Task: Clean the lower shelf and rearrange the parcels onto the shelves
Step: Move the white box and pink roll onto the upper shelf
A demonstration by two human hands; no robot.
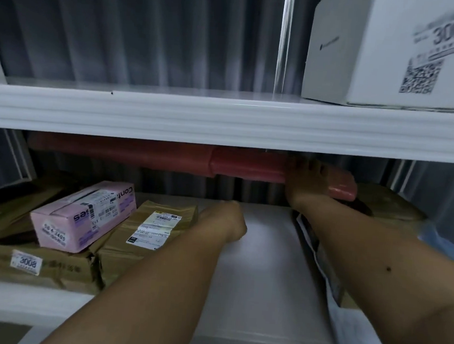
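Note:
A long red roll-shaped parcel [167,159] is held level just under the upper shelf's white front rail [224,122]. My right hand [315,178] grips it near its right end, fingers wrapped over it. My left hand [230,221] reaches in over the bare white middle of the lower shelf [261,269]; its fingers are bent away from me and hidden. On the left of that shelf a pink box [81,214] lies on brown paper parcels [44,266], beside another labelled brown parcel [150,228].
A white carton [387,48] with a QR code stands on the upper shelf at the right. A brown parcel [391,206] and a pale plastic mailer [319,260] lie on the lower shelf's right side. Grey curtain folds hang behind.

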